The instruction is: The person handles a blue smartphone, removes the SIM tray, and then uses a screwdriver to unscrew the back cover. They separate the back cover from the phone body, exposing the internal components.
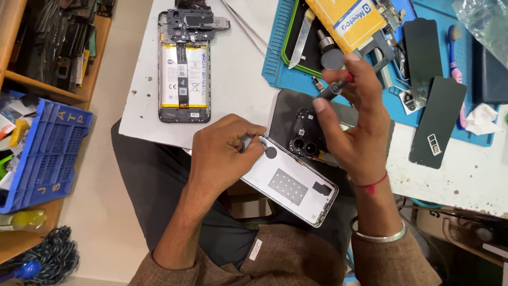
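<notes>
Fingers (248, 139) of the left hand (222, 153) pinch the top corner of a white plastic phone back cover (291, 185), its long axis running ten to four o'clock, while the right hand (354, 127) at two o'clock grips a black-handled screwdriver (333, 89) above the white worktop (233, 79).

Colours, bench view
White back cover (290, 182) with grey dotted patch under left hand (225, 151); black camera frame (304, 139) beside right hand (354, 124); blue mat (275, 69) beyond.
</notes>
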